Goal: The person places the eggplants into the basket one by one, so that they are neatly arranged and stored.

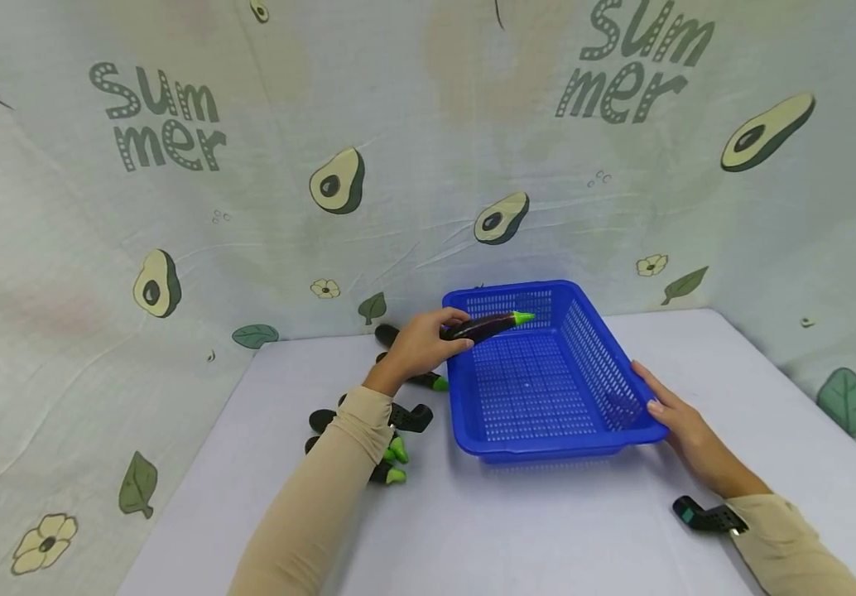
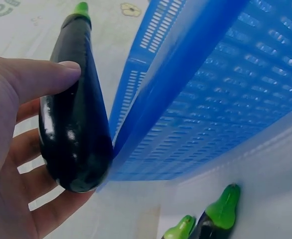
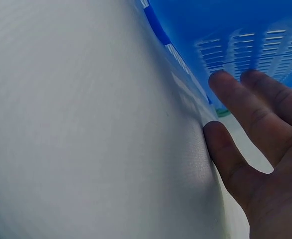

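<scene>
My left hand point(image 1: 422, 343) grips a dark purple eggplant point(image 1: 483, 326) with a green stem end, holding it over the left rim of a blue plastic basket point(image 1: 547, 451). In the left wrist view the thumb lies across the eggplant point(image 2: 76, 119), fingers behind it, beside the basket wall point(image 2: 186, 99). My right hand point(image 1: 685, 426) holds the basket's right rim near the front corner. Its thumb lies at the rim in the head view; its other fingers point(image 3: 255, 112) touch the outer side in the right wrist view, where the thumb is hidden.
Several more eggplants point(image 1: 396, 476) lie on the white table point(image 1: 547, 530) left of the basket, partly hidden by the left forearm. A printed cloth point(image 1: 413, 99) hangs behind and beside the table. Black devices point(image 1: 707, 517) are strapped to both wrists.
</scene>
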The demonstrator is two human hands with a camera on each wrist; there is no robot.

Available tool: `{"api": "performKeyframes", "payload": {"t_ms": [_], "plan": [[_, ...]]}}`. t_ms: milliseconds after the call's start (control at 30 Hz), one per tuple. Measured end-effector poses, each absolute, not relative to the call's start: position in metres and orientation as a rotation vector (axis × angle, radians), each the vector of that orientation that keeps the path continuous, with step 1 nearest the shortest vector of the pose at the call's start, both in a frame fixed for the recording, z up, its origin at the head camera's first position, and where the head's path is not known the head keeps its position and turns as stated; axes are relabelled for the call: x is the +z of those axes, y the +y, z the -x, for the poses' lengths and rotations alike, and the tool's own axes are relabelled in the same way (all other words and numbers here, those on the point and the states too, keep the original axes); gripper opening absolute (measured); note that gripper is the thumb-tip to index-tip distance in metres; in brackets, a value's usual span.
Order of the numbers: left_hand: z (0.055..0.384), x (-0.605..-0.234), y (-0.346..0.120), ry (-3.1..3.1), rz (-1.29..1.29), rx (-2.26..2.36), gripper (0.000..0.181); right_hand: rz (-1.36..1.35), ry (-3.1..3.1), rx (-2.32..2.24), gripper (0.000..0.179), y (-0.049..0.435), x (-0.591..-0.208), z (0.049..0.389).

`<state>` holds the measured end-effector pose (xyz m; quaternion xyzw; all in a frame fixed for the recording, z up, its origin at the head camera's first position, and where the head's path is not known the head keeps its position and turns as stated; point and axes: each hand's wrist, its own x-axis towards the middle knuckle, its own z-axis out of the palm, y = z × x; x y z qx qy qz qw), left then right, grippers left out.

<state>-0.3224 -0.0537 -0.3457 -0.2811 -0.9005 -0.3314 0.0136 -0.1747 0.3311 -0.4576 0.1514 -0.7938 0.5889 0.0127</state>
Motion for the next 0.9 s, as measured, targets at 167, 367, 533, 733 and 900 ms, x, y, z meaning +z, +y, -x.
{"api": "performKeyframes", "payload": {"t_ms": [167,367,533,733,900], "plan": [[0.327,-0.346,-0.045,-2.821,0.881,-1.028,0.044,-0.471,-2.488,1.832,0.056,0.332,-0.458,0.174],[0.335,-0.339,-0.032,-2.829,0.907,-1.031,0.044,-0.474,-2.48,1.817,0.055,0.334,-0.457,0.175],[0.343,-0.339,-0.021,-2.848,0.929,-1.008,0.043,-0.447,-2.51,1.791,0.055,0.334,-0.456,0.176],[0.353,-0.344,-0.01,-2.847,0.949,-1.096,0.041,-0.446,-2.529,1.76,0.056,0.333,-0.455,0.176],[0.362,-0.345,-0.002,-2.863,0.951,-1.126,0.041,-0.432,-2.529,1.759,0.056,0.331,-0.453,0.176]]}}
